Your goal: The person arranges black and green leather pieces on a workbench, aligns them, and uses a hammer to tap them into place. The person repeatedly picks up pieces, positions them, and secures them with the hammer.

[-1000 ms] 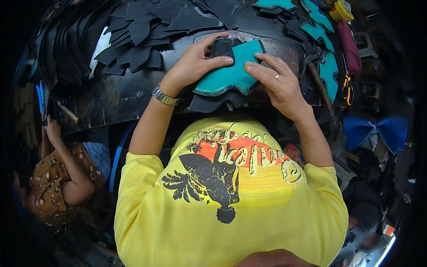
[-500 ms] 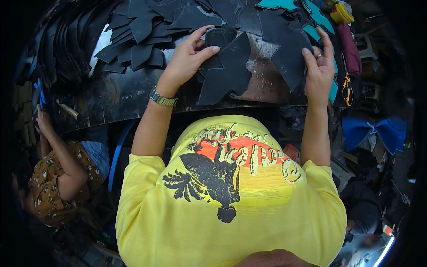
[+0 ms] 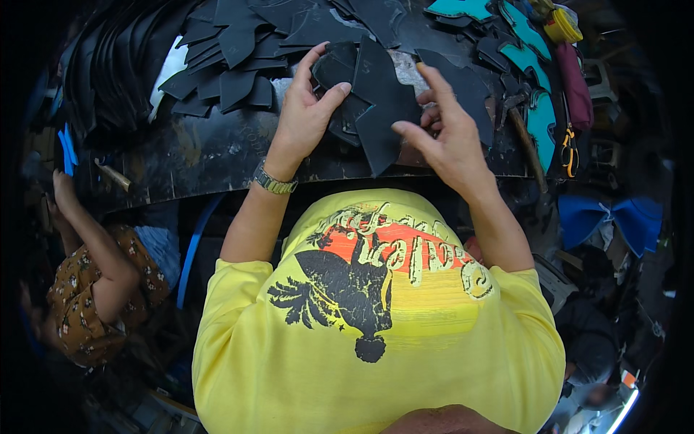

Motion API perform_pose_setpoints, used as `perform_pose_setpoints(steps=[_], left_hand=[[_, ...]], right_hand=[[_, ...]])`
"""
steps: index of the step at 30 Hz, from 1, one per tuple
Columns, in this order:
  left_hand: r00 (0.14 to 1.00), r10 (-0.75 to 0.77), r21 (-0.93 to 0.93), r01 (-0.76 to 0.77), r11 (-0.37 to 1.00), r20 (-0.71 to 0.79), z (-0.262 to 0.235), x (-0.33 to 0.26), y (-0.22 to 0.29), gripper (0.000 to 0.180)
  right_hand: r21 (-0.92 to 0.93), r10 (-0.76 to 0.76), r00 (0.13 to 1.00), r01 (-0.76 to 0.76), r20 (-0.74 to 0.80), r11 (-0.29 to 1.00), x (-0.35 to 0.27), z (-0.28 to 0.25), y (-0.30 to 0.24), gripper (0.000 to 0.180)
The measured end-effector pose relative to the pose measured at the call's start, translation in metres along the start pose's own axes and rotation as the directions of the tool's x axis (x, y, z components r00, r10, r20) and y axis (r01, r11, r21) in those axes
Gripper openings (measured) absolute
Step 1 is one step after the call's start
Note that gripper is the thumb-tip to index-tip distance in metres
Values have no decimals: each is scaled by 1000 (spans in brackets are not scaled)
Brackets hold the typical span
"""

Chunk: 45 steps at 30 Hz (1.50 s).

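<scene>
Between two hands, one topmost sheet.

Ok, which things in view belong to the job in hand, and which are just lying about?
Seem to belong:
black pieces between left hand and right hand
loose black pile, upper left
teal pieces, right

Seem just lying about:
hammer
orange-handled tool
maroon pouch
yellow tub

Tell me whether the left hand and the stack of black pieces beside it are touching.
Touching: the head view shows the left hand with its thumb laid over the left part of the stack of black pieces.
</scene>
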<state>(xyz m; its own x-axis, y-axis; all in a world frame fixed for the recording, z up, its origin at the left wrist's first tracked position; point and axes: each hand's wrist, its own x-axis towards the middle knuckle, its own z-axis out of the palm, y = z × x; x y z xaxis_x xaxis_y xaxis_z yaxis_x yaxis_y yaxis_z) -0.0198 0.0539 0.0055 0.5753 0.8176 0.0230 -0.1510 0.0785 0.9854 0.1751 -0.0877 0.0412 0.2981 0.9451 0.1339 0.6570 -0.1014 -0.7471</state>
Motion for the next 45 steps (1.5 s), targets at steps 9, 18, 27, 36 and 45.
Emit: perform_pose_setpoints(steps=[9,18,27,36,45], left_hand=[[998,-1,-23,-1,1000,-61,-1,-8,-6,57],[998,18,-41,-21,999,-58,2,-9,-7,40],[994,-54,15,56,998,-90,-9,-19,-2,34],[997,-69,-26,68,997,-45,-15,-37,2,78],[980,-94,-166,65,984,-178,-26,-49,-7,72]], right_hand=[[-31,-69,998,69,-2,997,7,24,-6,90],[91,-65,985,80,-157,993,9,28,4,85],[508,250,962,-163,-108,846,40,-52,41,74],[-396,172,972,-222,-159,891,35,-60,58,83],[165,114,982,-88,-154,982,40,-41,65,85]])
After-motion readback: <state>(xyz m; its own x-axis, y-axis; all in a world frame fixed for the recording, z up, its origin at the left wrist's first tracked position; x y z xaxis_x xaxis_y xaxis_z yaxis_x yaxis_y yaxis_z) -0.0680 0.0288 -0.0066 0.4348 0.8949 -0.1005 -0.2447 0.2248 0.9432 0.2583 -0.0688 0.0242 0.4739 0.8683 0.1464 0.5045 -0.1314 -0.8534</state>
